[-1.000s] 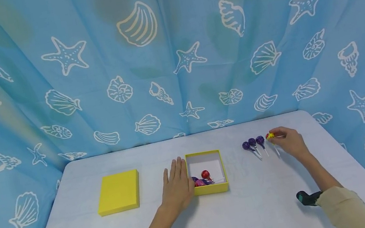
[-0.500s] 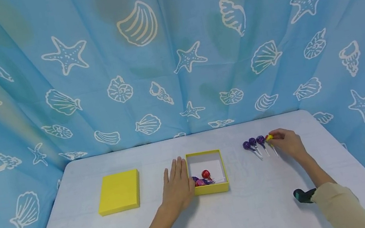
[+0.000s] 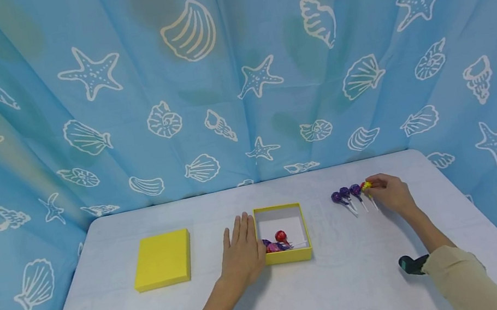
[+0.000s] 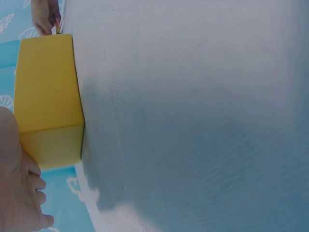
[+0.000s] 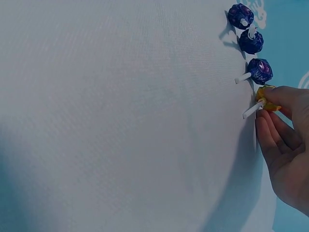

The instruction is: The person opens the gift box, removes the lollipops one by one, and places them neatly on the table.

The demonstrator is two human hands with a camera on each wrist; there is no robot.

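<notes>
A square yellow lid point(image 3: 162, 260) is lying leftmost; our straight-fingered left hand point(image 3: 242, 251) is touching an open yellow box point(image 3: 289, 259); the white counter point(image 3: 341, 283) is giving room toward three purple-wrapped lollipops point(image 3: 345, 192) near its far edge; beside them, our right hand point(image 3: 393, 196) is pinching a red-and-yellow lollipop point(image 5: 261, 92), seemingly aligning it; releasing is probably needing care.

Yel./red lollipop point(image 5: 260, 94) (wht stick point(image 5: 253, 110)) — nr purple lollipops point(image 5: 251, 43); yel. box point(image 3: 289, 259) — open, w/ sweets point(image 3: 275, 247).

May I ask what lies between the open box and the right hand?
The head view shows bare tabletop, then three purple lollipops and the held yellow lollipop.
</notes>
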